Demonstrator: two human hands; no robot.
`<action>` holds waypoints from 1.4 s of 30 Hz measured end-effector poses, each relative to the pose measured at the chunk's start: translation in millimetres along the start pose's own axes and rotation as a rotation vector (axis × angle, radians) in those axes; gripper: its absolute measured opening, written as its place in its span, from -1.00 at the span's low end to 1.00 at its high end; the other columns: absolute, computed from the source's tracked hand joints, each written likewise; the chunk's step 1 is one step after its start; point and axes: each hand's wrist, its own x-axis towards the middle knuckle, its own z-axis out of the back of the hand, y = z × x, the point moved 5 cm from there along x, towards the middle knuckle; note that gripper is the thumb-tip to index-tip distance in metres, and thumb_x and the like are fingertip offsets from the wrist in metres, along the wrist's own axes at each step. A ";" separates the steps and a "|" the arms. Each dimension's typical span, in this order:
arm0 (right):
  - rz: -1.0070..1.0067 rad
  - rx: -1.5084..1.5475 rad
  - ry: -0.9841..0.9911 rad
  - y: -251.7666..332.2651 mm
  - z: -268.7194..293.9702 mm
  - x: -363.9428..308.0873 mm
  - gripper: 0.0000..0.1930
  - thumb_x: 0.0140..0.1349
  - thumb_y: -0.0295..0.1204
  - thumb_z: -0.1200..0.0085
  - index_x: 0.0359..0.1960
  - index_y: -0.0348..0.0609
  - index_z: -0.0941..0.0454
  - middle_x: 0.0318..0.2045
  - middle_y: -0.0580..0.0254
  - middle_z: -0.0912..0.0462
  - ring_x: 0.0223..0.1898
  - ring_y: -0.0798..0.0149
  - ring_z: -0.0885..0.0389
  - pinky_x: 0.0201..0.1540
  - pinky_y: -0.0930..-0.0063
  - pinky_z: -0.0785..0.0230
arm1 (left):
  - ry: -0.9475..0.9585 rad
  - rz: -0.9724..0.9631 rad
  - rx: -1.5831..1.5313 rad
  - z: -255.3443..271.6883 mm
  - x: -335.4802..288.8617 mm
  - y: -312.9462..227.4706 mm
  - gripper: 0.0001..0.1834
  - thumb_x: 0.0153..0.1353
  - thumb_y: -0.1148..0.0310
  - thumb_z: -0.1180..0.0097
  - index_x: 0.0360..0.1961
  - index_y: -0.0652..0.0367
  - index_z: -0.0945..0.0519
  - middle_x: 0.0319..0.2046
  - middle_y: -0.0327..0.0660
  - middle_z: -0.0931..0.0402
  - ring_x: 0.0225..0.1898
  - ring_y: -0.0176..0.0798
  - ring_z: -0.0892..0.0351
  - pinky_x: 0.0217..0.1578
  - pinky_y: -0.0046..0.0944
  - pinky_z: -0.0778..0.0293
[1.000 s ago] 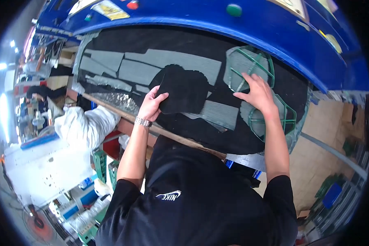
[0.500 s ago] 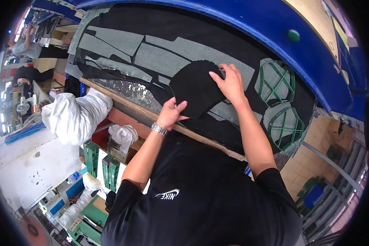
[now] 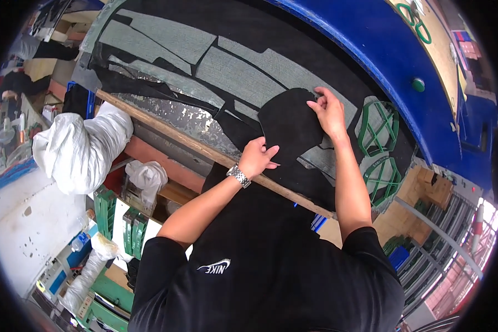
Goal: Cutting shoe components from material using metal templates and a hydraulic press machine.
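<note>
A rounded black cut piece of sheet material (image 3: pixel 290 122) lies over the near middle of the work surface. My left hand (image 3: pixel 257 159), with a metal watch on its wrist, pinches the piece's lower left edge. At its upper right edge, my right hand (image 3: pixel 331 116) has thumb and fingers curled together on the rim. Around and beneath it spreads a black sheet (image 3: pixel 221 23) with long shapes cut out, where a grey-green surface (image 3: pixel 232 72) shows. Right of my right hand rest two green-framed cutting dies, one farther (image 3: pixel 379 128) and one nearer (image 3: pixel 383 180).
A blue machine beam (image 3: pixel 365 61) with a green button (image 3: pixel 418 84) arches over the far side. A wooden strip (image 3: pixel 166 133) edges the table before me. White sacks (image 3: pixel 74 152) stand at left, above a shelf of green dies (image 3: pixel 133 229). Cardboard boxes (image 3: pixel 434 191) sit at right.
The view has shifted, so the table and hands appear farther right. Both hands stay at the edges of the black piece, which has hardly moved on the table.
</note>
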 end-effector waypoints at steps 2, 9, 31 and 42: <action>0.025 0.019 0.007 -7.0 0.2 2.5 -0.60 0.11 -0.44 -0.40 0.00 -0.19 -0.60 -0.56 0.33 -0.53 -0.50 0.42 -0.47 -0.35 0.45 -0.39 | -0.118 -0.043 -0.026 4.0 -6.6 2.4 -0.67 0.31 0.40 -0.28 -0.12 0.34 -0.40 -0.46 -0.12 -0.60 -0.45 -0.26 -0.72 -0.56 -0.28 -0.69; 0.231 -0.191 0.072 -23.3 -1.1 15.5 -0.66 0.21 -0.26 -0.35 -0.09 -0.19 -0.61 -0.43 0.17 -0.62 -0.37 0.26 -0.56 -0.24 0.34 -0.45 | -0.413 -0.187 0.240 -8.3 -24.6 -5.4 -0.61 0.22 0.23 -0.39 -0.13 0.26 -0.51 -0.51 -0.14 -0.58 -0.57 -0.31 -0.69 -0.61 -0.27 -0.54; 0.744 -0.011 0.937 152.7 -161.1 -180.1 -0.73 0.28 -0.47 -0.27 -0.02 -0.25 -0.57 -0.29 0.26 -0.64 -0.33 0.45 -0.60 -0.27 0.51 -0.44 | -0.596 -0.628 -1.336 56.2 -312.4 192.1 -0.38 0.34 0.64 0.06 0.41 0.02 -0.24 0.25 -0.12 -0.43 0.24 -0.05 -0.52 0.15 0.16 -0.55; 1.186 -0.493 1.267 205.9 -267.5 -360.4 -0.64 0.13 -0.49 -0.33 -0.03 -0.31 -0.58 -0.19 -0.02 -0.62 -0.30 0.04 -0.63 -0.18 0.28 -0.50 | -1.491 -1.027 -2.062 207.8 -363.6 450.0 -0.55 0.33 0.68 0.09 0.20 0.11 -0.28 0.08 0.04 -0.46 0.18 0.15 -0.48 0.18 0.37 -0.45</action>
